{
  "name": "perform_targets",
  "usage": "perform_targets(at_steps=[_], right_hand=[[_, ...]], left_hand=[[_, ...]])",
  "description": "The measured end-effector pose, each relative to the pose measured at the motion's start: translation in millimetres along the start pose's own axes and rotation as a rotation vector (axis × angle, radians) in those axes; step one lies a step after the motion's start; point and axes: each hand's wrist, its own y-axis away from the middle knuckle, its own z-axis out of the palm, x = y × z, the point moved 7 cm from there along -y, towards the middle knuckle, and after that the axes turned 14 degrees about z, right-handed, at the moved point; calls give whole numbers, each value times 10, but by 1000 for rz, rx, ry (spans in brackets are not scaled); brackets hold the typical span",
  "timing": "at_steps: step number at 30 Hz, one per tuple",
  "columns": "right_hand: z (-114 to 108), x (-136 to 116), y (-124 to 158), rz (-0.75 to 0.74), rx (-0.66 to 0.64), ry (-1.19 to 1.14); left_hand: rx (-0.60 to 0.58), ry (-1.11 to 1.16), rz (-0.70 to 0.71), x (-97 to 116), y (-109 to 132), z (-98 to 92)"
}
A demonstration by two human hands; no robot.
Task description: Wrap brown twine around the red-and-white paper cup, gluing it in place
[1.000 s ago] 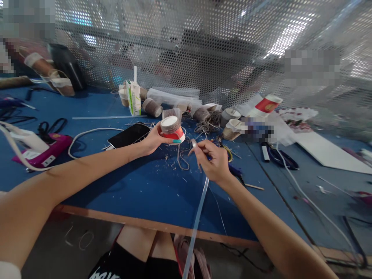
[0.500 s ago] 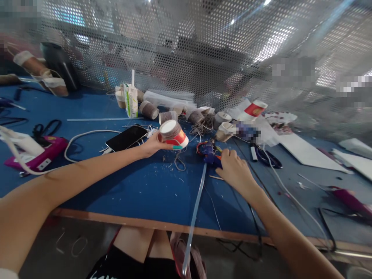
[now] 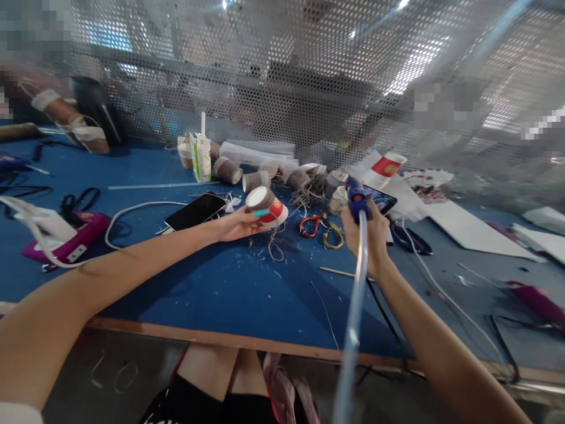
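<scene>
Cup: paper cup (image 3: 265, 206), base turned up toward the camera, brown twine wound around the part next to the base, red band and white rim bare; held just above the table, left of centre.
Left hand: left hand (image 3: 238, 224) cradles the cup from below and behind, fingers closed around its wall.
Loose twine: a tail of twine (image 3: 276, 247) hangs from the cup to the tabletop.
Right hand: right hand (image 3: 373, 235) is clenched round the handle of a blue glue gun (image 3: 355, 197), nozzle tilted up and away, well apart from the cup.
Glue stick: a long clear glue stick (image 3: 355, 294) trails from the back of the gun down past the table edge.
Handling: as I judge it, the cup's bare band should face the nozzle, the fingers should stay behind the wound part, and the long stick should be kept from catching on the table edge.
Surface: blue table (image 3: 220, 282) with a wooden front edge, strewn with twine scraps; a black phone (image 3: 195, 211) lies just left of the cup, red and yellow rings (image 3: 311, 225) between the hands, scissors (image 3: 408, 238) to the right.
Further back: a row of twine-wrapped cups (image 3: 256, 178), a drink carton (image 3: 202, 156), a plain red cup (image 3: 388, 165).
Room: perforated metal screen (image 3: 286, 88) behind the table; another person's arm (image 3: 66, 115) at far left.
</scene>
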Motion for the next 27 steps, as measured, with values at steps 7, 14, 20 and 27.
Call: perform_targets(at_steps=[7, 14, 20, 27], right_hand=[[334, 58, 24, 187, -239, -557], [484, -12, 323, 193, -518, -749], [554, -3, 488, 164, -682, -639], [637, -11, 634, 167, -777, -524]], left_hand=[[131, -5, 41, 69, -25, -98], [-24, -278, 118, 322, -35, -89], [-30, -511, 237, 402, 10, -43], [30, -762, 564, 563, 32, -32]])
